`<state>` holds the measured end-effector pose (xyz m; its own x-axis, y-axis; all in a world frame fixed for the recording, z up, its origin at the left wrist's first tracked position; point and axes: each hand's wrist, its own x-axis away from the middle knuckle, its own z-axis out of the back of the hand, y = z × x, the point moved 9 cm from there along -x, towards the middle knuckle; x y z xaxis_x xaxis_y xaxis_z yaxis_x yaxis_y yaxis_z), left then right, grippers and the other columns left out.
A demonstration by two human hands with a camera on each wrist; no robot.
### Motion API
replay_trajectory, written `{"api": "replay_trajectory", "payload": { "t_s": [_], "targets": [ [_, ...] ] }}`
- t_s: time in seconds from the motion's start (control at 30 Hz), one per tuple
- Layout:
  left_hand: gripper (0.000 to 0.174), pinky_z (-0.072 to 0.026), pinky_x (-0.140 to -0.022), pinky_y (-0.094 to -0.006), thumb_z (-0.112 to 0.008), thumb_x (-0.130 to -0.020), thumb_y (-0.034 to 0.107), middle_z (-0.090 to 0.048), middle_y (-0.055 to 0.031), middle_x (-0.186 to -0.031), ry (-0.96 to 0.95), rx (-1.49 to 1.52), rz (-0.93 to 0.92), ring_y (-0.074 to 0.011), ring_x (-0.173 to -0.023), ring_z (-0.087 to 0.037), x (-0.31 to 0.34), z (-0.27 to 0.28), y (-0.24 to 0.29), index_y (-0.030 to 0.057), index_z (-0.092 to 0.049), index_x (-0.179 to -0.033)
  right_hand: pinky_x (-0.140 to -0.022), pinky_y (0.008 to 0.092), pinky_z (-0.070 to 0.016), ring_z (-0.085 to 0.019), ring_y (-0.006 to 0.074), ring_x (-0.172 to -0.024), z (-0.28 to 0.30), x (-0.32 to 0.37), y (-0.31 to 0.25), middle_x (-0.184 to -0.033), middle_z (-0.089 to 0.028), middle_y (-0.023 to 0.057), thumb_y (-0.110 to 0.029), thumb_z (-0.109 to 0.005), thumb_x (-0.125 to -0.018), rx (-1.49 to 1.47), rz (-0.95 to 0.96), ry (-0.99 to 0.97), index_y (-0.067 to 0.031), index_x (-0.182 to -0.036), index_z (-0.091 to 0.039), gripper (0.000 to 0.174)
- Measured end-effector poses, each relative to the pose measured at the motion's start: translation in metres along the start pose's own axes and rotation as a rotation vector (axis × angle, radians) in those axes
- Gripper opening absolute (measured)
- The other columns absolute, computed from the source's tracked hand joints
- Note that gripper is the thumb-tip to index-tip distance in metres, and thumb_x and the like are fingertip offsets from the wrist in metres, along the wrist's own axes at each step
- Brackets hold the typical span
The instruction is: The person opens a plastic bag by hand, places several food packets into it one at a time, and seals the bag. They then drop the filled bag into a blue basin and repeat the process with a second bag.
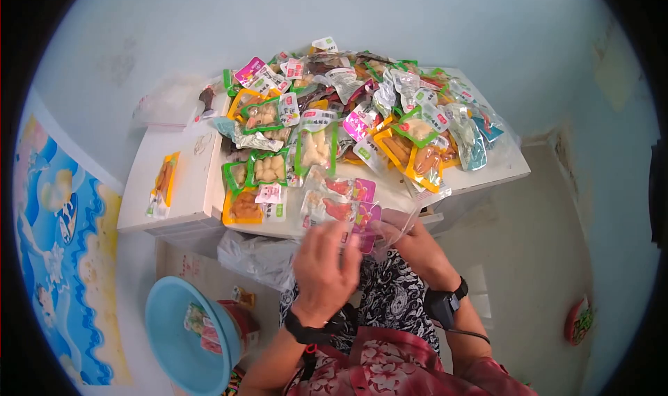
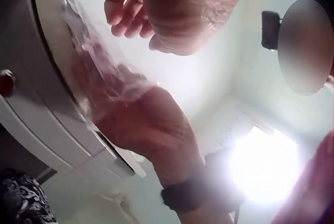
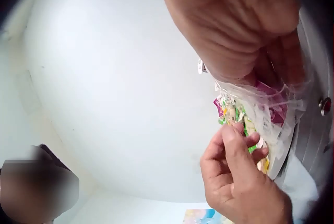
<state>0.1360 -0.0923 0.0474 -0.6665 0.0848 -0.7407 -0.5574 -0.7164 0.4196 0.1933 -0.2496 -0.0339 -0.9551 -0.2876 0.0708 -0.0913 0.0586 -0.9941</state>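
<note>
A clear plastic bag (image 1: 398, 237) with pink-and-purple packets (image 1: 362, 215) lies at the table's front edge. My right hand (image 1: 423, 251) grips its open end, the fingers partly behind the film; in the right wrist view the bag (image 3: 271, 112) hangs from this hand (image 3: 235, 26). My left hand (image 1: 327, 267) hovers just over the packets' near side. Its fingers are loosely bent with nothing visible between them, as the left hand (image 3: 242, 179) also shows in the right wrist view. In the left wrist view, film bunches at the right hand (image 2: 151, 122).
A large heap of sealed food packets (image 1: 316, 145) covers much of the white table (image 1: 497, 166). One orange packet (image 1: 165, 180) lies apart on the left surface. Below stand a blue basin (image 1: 170, 340) and a crumpled clear bag (image 1: 257, 257). A wall rises behind the table.
</note>
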Motion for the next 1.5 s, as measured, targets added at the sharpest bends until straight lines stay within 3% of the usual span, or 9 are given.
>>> {"api": "replay_trajectory", "payload": {
  "t_s": [0.07,0.17,0.37,0.47,0.67,0.7,0.8,1.0,1.5],
  "targets": [
    [0.035,-0.0534,-0.07,-0.0376,-0.071,-0.094,0.007,-0.066,-0.0165,-0.111,0.058,-0.224,0.022,-0.0288,-0.086,-0.064,-0.003,0.02,-0.024,-0.0003,-0.061,-0.127,-0.07,0.0259,-0.0496,-0.061,0.0089,-0.08,0.003,0.0,-0.004,-0.094,-0.068,-0.0013,-0.023,-0.063,-0.107,0.082,-0.028,0.008,-0.0005,-0.111,-0.074,0.025],
    [0.047,-0.0534,-0.085,-0.0428,-0.067,-0.098,0.011,-0.063,-0.0209,-0.12,-0.038,-0.124,0.325,-0.0303,-0.097,-0.063,0.005,0.026,-0.068,-0.0047,-0.053,-0.14,-0.059,0.0262,-0.0466,-0.058,0.0098,-0.067,0.0,-0.006,-0.003,-0.083,-0.066,-0.0008,-0.024,-0.064,-0.107,0.112,-0.032,-0.052,0.001,-0.101,-0.074,0.027],
    [0.057,-0.0519,-0.07,-0.0308,-0.068,-0.1,0.012,-0.06,-0.0183,-0.135,-0.087,0.132,0.535,-0.0171,-0.089,-0.06,0.027,0.007,-0.102,-0.0003,-0.045,-0.151,-0.05,0.0292,-0.0426,-0.055,0.0101,-0.053,-0.018,-0.022,-0.017,-0.065,-0.06,0.0024,-0.021,-0.064,-0.104,0.267,-0.015,-0.116,0.0032,-0.087,-0.067,0.03],
    [0.06,-0.0525,-0.07,-0.0315,-0.07,-0.098,0.011,-0.056,-0.0186,-0.137,-0.008,0.432,0.636,-0.0179,-0.087,-0.06,0.033,-0.001,-0.113,0.0001,-0.044,-0.151,-0.051,0.025,-0.0433,-0.058,0.0086,-0.056,-0.014,-0.032,-0.017,-0.071,-0.067,0.003,-0.026,-0.065,-0.104,0.501,0.257,-0.04,0.0011,-0.086,-0.069,0.033],
    [0.063,-0.0525,-0.07,-0.0331,-0.073,-0.095,0.013,-0.052,-0.0176,-0.133,0.007,-0.047,0.348,-0.0179,-0.082,-0.059,0.018,0.028,-0.073,-0.0009,-0.043,-0.15,-0.048,0.0336,-0.0457,-0.061,0.0151,-0.051,-0.01,-0.027,-0.018,-0.068,-0.064,0.0094,-0.021,-0.071,-0.099,0.338,0.052,0.086,0.0022,-0.087,-0.064,0.027],
    [0.065,-0.0552,-0.072,-0.0361,-0.071,-0.097,0.016,-0.051,-0.0206,-0.133,-0.062,0.005,0.434,-0.0275,-0.09,-0.062,0.024,0.025,-0.082,-0.0013,-0.04,-0.152,-0.05,0.0341,-0.0473,-0.062,0.0158,-0.052,-0.008,-0.028,-0.016,-0.068,-0.065,0.0104,-0.02,-0.073,-0.097,0.347,0.086,0.099,0.0015,-0.088,-0.066,0.024],
    [0.064,-0.055,-0.071,-0.0346,-0.071,-0.098,0.017,-0.053,-0.0196,-0.129,-0.123,0.107,0.534,-0.0247,-0.086,-0.061,0.029,0.02,-0.095,-0.0024,-0.041,-0.151,-0.049,0.0292,-0.0467,-0.063,0.0116,-0.056,-0.01,-0.027,-0.02,-0.069,-0.068,0.0062,-0.021,-0.069,-0.101,0.52,0.139,0.064,-0.0004,-0.088,-0.067,0.025],
    [0.064,-0.0578,-0.066,-0.0312,-0.07,-0.098,0.012,-0.053,-0.0177,-0.129,-0.025,0.346,0.588,-0.0182,-0.087,-0.062,0.048,0.009,-0.114,-0.0019,-0.04,-0.152,-0.058,0.0385,-0.0495,-0.064,0.0247,-0.058,-0.025,-0.026,-0.041,-0.071,-0.069,0.0123,-0.024,-0.075,-0.095,0.852,0.426,0.142,-0.0036,-0.088,-0.07,0.022],
    [0.064,-0.0682,-0.063,-0.0309,-0.065,-0.097,-0.004,-0.042,-0.0233,-0.15,-0.137,0.472,0.564,-0.0189,-0.092,-0.07,0.034,-0.018,-0.084,-0.0075,-0.037,-0.154,-0.06,0.0377,-0.052,-0.069,0.0236,-0.063,0.016,-0.051,-0.035,-0.073,-0.072,0.0113,-0.012,-0.078,-0.089,0.849,0.29,0.28,-0.0005,-0.088,-0.07,0.015]
  ]
}}
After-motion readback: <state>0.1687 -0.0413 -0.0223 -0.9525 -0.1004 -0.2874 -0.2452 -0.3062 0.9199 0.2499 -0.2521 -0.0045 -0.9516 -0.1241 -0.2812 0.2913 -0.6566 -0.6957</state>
